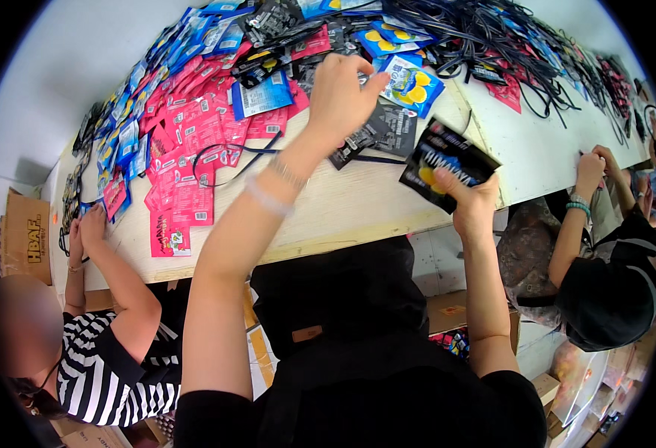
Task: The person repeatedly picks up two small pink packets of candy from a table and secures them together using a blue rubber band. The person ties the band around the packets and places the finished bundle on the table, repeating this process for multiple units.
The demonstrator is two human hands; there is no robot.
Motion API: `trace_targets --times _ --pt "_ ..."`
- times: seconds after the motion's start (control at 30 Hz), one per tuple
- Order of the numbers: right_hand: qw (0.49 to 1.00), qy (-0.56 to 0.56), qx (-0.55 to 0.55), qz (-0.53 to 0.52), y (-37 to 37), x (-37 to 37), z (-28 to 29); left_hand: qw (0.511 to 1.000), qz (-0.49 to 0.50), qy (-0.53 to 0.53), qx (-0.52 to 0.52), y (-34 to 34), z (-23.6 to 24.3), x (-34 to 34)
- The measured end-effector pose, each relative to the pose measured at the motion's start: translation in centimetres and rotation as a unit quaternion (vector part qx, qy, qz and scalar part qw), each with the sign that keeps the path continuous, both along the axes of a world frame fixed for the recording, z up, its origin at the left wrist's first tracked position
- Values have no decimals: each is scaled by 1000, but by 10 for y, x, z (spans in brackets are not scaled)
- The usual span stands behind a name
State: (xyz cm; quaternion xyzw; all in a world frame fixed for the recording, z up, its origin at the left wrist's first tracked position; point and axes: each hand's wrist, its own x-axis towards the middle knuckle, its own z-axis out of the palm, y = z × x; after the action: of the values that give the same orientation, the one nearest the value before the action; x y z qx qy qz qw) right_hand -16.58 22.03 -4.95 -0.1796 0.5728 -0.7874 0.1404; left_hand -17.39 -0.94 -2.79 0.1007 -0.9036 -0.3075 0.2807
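My right hand [474,201] grips a black sachet [451,163] with a lemon picture by its lower edge, thumb on the front, just over the table's front edge. Above the pile my left hand [345,97] has its fingers curled in toward the thumb; whatever they may hold is hidden. Beside that hand lies a blue sachet [412,84] with lemons on it. Below it are dark grey sachets [394,128]. To its left, another blue sachet [262,95] rests on a spread of pink sachets [193,123].
Black straps [485,33] lie tangled at the back right, and a loose strap [227,175] curls on the white table [268,231]. Co-workers' hands [89,228] are at the left edge and more hands [593,166] at the right. A cardboard box [25,237] stands far left.
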Motion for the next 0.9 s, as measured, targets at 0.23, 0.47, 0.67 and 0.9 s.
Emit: trace_targets --times 0.23,0.47,0.67,0.9 --pt "993 -86 -81 32 17 -30 -1 985 77 -121 -98 -14 -27 -79" --pt "921 -154 -270 237 10 -70 4 889 -329 -28 317 -49 47 -5" --pt "873 -254 -174 380 -28 -30 -5 905 -397 -61 139 10 55 82" --pt "971 -45 53 231 -16 -21 -12 954 178 -119 -212 -171 19 170"
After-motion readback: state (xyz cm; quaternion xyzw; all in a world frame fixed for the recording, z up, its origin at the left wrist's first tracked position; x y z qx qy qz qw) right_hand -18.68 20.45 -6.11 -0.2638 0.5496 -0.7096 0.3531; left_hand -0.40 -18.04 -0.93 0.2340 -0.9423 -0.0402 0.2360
